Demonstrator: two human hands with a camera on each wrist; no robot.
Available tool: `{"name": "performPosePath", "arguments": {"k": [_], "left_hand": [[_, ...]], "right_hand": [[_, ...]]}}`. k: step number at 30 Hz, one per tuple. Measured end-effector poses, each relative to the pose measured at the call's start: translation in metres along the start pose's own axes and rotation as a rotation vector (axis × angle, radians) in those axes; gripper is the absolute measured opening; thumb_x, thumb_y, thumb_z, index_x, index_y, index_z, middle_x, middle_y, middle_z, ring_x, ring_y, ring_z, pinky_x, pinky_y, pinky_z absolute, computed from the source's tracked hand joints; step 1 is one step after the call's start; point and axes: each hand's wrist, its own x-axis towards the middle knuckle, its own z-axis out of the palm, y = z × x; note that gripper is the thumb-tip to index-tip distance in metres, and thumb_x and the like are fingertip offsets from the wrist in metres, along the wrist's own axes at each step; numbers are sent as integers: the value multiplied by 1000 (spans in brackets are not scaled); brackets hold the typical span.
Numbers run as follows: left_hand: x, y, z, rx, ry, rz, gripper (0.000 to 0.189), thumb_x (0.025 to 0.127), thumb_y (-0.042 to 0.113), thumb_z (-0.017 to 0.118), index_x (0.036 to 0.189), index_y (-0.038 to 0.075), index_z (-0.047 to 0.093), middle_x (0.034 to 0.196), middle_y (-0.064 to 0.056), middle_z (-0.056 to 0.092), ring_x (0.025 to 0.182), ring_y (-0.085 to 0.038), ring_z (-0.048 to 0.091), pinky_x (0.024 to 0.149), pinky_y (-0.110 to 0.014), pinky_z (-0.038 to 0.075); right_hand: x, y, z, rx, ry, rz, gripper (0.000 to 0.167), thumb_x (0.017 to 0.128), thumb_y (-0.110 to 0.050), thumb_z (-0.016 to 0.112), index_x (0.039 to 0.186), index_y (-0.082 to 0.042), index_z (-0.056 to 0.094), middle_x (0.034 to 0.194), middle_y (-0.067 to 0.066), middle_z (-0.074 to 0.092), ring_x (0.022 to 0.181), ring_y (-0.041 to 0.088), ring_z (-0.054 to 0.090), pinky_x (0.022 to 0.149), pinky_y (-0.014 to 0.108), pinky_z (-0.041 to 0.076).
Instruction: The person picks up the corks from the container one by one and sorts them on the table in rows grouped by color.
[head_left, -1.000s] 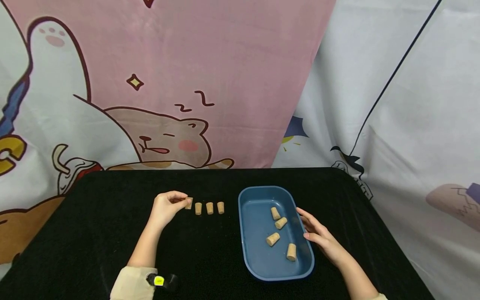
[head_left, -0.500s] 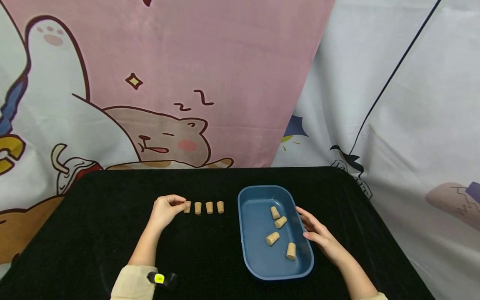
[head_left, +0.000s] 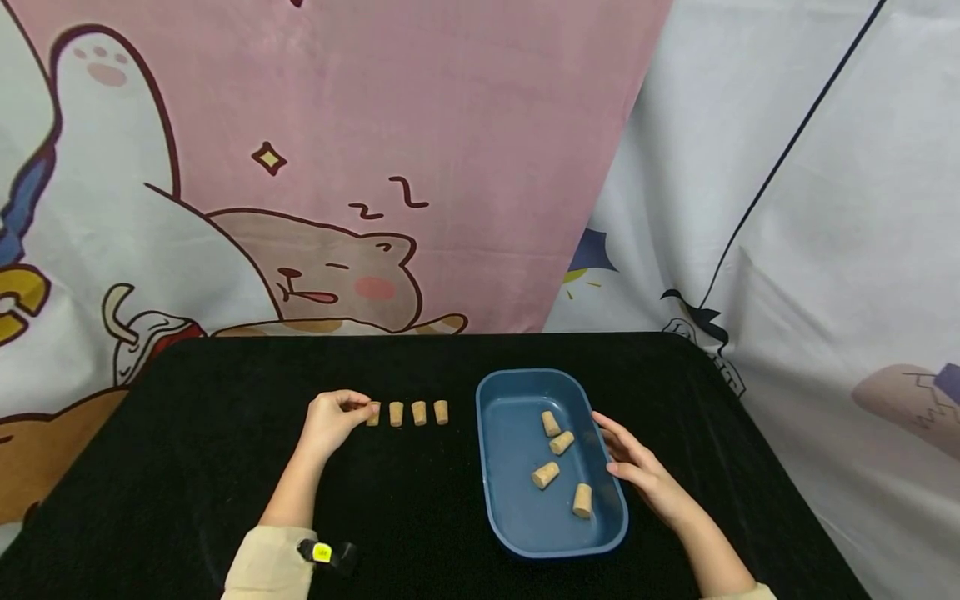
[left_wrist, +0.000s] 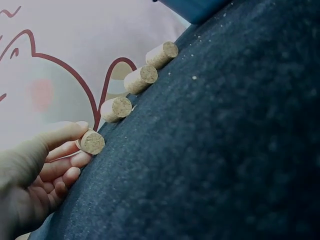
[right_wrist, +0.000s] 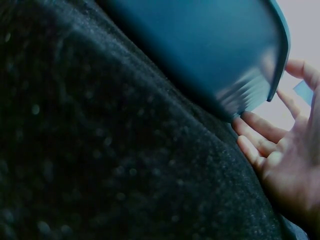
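Observation:
My left hand pinches a cork between thumb and fingertips at the left end of a short row. Three more corks continue that row to its right: one close beside it, a middle one and a far one. In the left wrist view their round ends face the camera. A blue tray with several loose corks inside, such as one near its front, stands right of the row. My right hand rests its relaxed fingers against the tray's right side, thumb at the rim.
Black cloth covers the table, its back edge meeting a printed curtain. A black strap with a yellow label sits at the left cuff. Small pale crumbs dot the cloth near the row.
My left hand has brought the pinched cork slightly down and left, level with the other corks in the row. The right hand and the tray stay in place.

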Motion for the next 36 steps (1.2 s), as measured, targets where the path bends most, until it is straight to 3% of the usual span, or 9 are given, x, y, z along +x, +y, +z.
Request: {"name": "performPosePath", "arguments": {"k": [4, 11, 17, 24, 30, 36], "left_hand": [[1, 0, 2, 31, 6, 5, 12, 82, 15, 77, 85, 4, 73, 78, -4, 67, 70, -18, 58, 61, -30, 47], [1, 1, 2, 47, 8, 24, 14, 82, 16, 77, 85, 3, 73, 77, -4, 66, 69, -18, 57, 60, -30, 47], [1, 2, 1, 40, -8, 22, 16, 84, 17, 75, 89, 2, 72, 81, -6, 67, 72, -19, 59, 62, -31, 48], [0, 4, -2, 35, -16, 11, 19, 85, 20, 74, 93, 3, 72, 86, -7, 68, 76, -20, 61, 65, -32, 49], [0, 11, -5, 20, 47, 36, 16, 85, 16, 73, 93, 2, 71, 86, -8, 68, 75, -21, 61, 65, -31, 50], [-2, 31, -8, -4, 121, 112, 17, 84, 14, 75, 94, 0, 71, 82, -6, 67, 71, -19, 58, 60, -27, 48]], "right_hand": [[0, 0, 0, 4, -5, -8, 61, 98, -6, 36, 153, -10, 10, 145, 40, 18, 123, 49, 40, 92, 42, 44], [1, 1, 0, -6, 33, 31, 61, 98, -7, 38, 153, -12, 13, 145, 37, 21, 122, 37, 46, 92, 42, 44], [2, 3, 0, -9, 27, 42, 61, 98, -8, 39, 153, -11, 12, 146, 37, 20, 123, 45, 42, 92, 43, 44], [1, 3, -1, 9, 6, 27, 61, 98, -7, 37, 153, -11, 12, 145, 38, 18, 122, 32, 48, 92, 42, 44], [1, 3, 0, -3, 3, 21, 61, 98, -7, 37, 153, -11, 12, 145, 38, 18, 122, 41, 44, 92, 43, 44], [2, 2, 1, -16, 19, 27, 61, 98, -8, 39, 153, -12, 12, 145, 38, 19, 122, 49, 40, 92, 44, 44]]}}
